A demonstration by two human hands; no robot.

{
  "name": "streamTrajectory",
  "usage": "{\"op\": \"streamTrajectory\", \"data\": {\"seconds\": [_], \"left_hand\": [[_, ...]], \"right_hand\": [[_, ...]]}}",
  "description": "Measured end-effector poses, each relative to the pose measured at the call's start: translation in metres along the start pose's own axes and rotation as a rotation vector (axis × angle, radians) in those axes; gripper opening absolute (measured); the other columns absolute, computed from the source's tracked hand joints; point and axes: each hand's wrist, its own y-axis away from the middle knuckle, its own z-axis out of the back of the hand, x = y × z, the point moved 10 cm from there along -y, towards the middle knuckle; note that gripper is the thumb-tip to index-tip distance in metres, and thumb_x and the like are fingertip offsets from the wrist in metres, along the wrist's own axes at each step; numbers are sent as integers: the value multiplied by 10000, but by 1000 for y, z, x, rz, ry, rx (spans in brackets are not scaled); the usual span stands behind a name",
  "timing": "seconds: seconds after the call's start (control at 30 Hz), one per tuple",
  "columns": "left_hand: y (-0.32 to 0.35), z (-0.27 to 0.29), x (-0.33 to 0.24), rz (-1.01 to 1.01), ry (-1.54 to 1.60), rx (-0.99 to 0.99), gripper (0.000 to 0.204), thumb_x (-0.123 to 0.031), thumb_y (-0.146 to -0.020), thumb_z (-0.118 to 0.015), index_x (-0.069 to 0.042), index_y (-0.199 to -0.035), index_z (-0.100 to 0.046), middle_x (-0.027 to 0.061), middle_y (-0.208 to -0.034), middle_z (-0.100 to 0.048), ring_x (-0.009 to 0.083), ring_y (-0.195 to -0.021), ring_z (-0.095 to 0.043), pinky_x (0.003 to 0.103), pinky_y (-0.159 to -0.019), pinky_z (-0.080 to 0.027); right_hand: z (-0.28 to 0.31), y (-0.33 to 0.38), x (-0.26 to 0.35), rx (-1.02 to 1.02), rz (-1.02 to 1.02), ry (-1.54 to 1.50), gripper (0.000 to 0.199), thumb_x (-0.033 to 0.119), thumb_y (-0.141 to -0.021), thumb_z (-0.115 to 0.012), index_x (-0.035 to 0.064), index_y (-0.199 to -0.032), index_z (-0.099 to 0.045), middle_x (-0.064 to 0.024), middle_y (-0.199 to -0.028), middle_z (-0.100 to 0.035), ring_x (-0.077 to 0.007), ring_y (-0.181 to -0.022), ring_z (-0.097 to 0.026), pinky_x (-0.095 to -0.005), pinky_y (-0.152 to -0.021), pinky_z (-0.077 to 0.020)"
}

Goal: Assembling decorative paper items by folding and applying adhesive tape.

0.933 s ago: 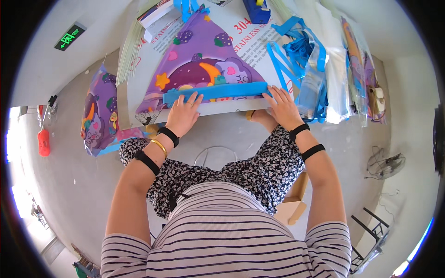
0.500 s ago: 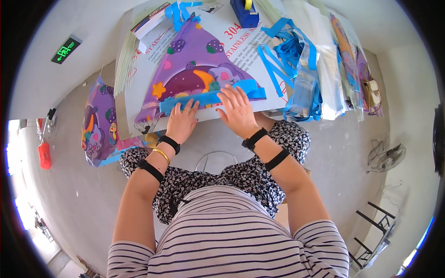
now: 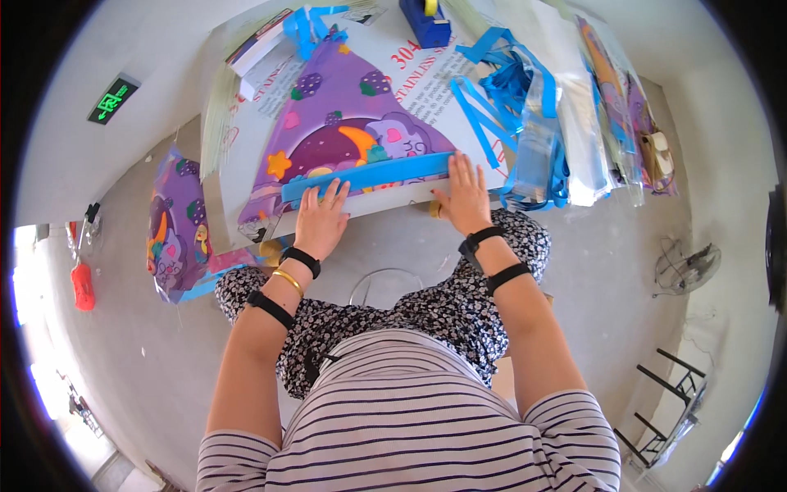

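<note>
A purple triangular kite, printed with a moon, stars and berries, lies flat on the white printed board. Along its near edge runs a flat blue ribbon strip, now smooth from end to end. My left hand rests on the strip's left part with its fingers spread. At the strip's right end lies my right hand, fingers stretched out flat over the tip. Blue ribbon is bunched at the kite's far point.
A blue tape dispenser stands at the back. Right of the kite are tangled blue ribbons and clear plastic sleeves. Another purple kite hangs at the board's left. A floor fan stands far right.
My right hand has slid rightward along the blue strip to its end. The strip's right part, raised and rumpled before, now lies straight and flat. My left hand has barely moved.
</note>
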Motion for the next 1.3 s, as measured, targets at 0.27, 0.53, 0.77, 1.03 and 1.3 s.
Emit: {"op": "streamTrajectory", "data": {"seconds": [0.27, 0.53, 0.77, 1.03, 1.3], "left_hand": [[5, -3, 18, 43, 63, -66, 550, -265, -967, -612, 10, -1432, -511, 150, -1491, -511, 295, -1303, -525, 422, -1157, -390], [-1, 7, 27, -116, 16, -157, 398, -99, -864, -617, 11, -1246, -615, 146, -1325, -604, 287, -1187, -597, 408, -1056, -494], [2, 10, 35, -111, 55, -208, 372, -92, -863, -615, -39, -1231, -632, 126, -1302, -607, 293, -1267, -581, 408, -1053, -510], [-15, 6, 63, 45, 326, 202, 406, -38, -913, -551, -77, -1315, -595, 146, -1149, -695, 341, -1046, -699, 427, -883, -579], [-33, 14, 94, 33, 571, 158, 334, -84, -919, -549, -92, -1248, -612, 184, -1013, -712, 394, -908, -686, 480, -788, -538]], "right_hand": [[7, 5, -19, 11, 67, 104, 755, 406, -985, -604, -7, -1564, -348, -137, -1642, -343, -250, -1523, -314, -455, -1270, -183], [5, -36, 7, 30, 350, 432, 333, 171, -896, -619, -21, -1167, -635, -147, -1113, -682, -248, -1136, -625, -412, -1195, -326], [9, -40, 19, -86, 383, 532, 216, 117, -875, -617, 48, -1077, -651, -74, -886, -698, -217, -882, -681, -431, -1121, -393], [29, -48, 2, -24, 435, 356, 165, 106, -878, -622, 86, -1041, -642, -54, -853, -671, -227, -891, -672, -488, -1102, -392], [25, -97, -35, 140, 295, -247, 173, 212, -875, -731, 79, -985, -743, -109, -985, -657, -341, -1012, -625, -474, -875, -503]]}}
